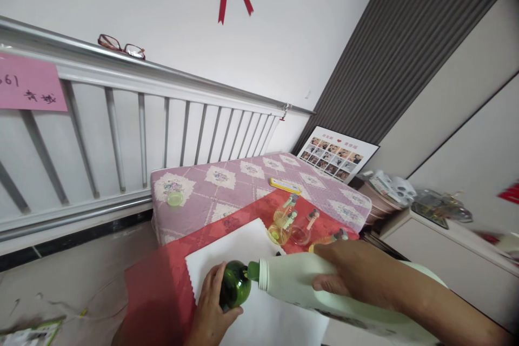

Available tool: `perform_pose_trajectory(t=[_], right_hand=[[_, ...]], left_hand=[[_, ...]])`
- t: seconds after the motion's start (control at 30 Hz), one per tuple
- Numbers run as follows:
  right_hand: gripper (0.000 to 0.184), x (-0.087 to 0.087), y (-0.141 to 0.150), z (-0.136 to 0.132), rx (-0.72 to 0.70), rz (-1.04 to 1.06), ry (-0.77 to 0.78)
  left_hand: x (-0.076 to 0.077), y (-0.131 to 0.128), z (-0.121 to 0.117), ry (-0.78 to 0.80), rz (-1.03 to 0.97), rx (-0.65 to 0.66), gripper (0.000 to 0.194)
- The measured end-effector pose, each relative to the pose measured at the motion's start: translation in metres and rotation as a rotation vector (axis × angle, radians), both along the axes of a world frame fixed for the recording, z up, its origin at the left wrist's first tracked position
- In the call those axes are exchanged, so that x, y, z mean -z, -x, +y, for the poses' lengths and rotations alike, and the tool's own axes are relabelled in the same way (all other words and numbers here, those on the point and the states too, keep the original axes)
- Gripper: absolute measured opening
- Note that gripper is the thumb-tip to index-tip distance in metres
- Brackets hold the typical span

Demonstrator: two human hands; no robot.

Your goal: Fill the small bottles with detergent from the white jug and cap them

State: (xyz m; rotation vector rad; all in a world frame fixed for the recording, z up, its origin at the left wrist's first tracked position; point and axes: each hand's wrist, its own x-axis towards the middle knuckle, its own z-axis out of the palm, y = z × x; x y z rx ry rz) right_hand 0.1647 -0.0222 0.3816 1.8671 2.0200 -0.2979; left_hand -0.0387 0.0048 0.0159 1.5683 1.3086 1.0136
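My left hand [211,305] is wrapped round a small, round green bottle [236,287] over a white sheet [279,316]. Its neck points toward the green spout [253,271] of a large pale green bottle [302,277]. That large bottle lies nearly sideways, gripped from above by my right hand [344,265]. Spout and neck meet or almost meet; whether liquid is running I cannot tell. Behind them stand several clear pump bottles, among them one with yellow liquid [274,234] and one with a pinkish tint [300,235].
The red cloth [162,270] lies over a purple flowered table cover [203,186]. On it are a pale green lid [175,198] and a yellow flat case [285,186]. A white radiator [178,124] with eyeglasses [121,47] on top lines the wall. A photo board [338,152] leans at the back.
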Motion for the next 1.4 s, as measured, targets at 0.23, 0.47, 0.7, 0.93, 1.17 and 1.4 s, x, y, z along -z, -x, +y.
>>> perform_pose_trajectory(t=[0.23, 0.47, 0.7, 0.93, 1.17, 1.4], right_hand=[[0.026, 0.0008, -0.0009, 0.0012, 0.01, -0.018, 0.006], [0.028, -0.0007, 0.0006, -0.0003, -0.023, -0.002, 0.0], [0.027, 0.001, -0.0015, 0.0001, -0.009, -0.012, 0.0], [0.026, 0.0007, -0.0019, 0.0006, -0.021, 0.037, -0.007], [0.028, 0.005, -0.0068, -0.0003, -0.026, 0.031, -0.014], [0.026, 0.0026, -0.0024, 0.0006, 0.001, 0.028, -0.007]], left_hand=[[0.0005, 0.0001, -0.0007, -0.005, 0.001, 0.006, 0.093], [0.0006, -0.0007, 0.0012, -0.019, 0.013, -0.014, 0.093], [-0.0032, -0.0001, 0.0015, 0.03, 0.034, 0.004, 0.095], [-0.003, 0.0007, 0.0005, 0.038, 0.043, 0.012, 0.094], [-0.0066, 0.0007, 0.0012, 0.043, 0.044, 0.011, 0.095], [-0.0062, 0.0008, 0.0008, 0.043, 0.013, 0.008, 0.095]])
